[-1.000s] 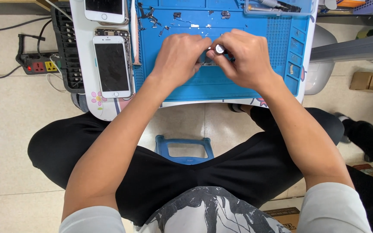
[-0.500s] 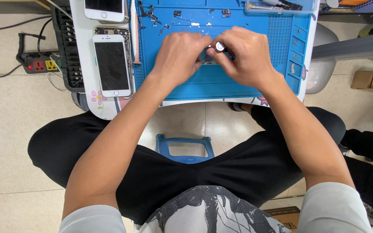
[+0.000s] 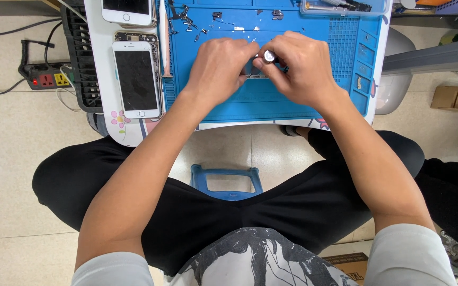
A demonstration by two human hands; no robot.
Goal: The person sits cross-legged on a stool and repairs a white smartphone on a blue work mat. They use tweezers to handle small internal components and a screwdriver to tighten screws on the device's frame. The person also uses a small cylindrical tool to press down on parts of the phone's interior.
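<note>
1. Left hand (image 3: 221, 66) pins a small part (image 3: 254, 70) on the blue mat (image 3: 271, 103); right hand (image 3: 303, 66) grips a screwdriver (image 3: 267, 56).
2. Risk: driver slipping, scattering loose screws (image 3: 189, 22) (nearby).

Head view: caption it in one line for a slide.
Both hands, left hand and right hand, work a small screwdriver over a blue repair mat.

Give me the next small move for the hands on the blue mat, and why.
Probably keep the left hand pinning the small part and turn the silver-capped tool in the right hand in place. Both hands crowd that one spot mid blue mat, the tool tip hidden between the fingers, so lifting either hand would likely lose alignment.
</note>
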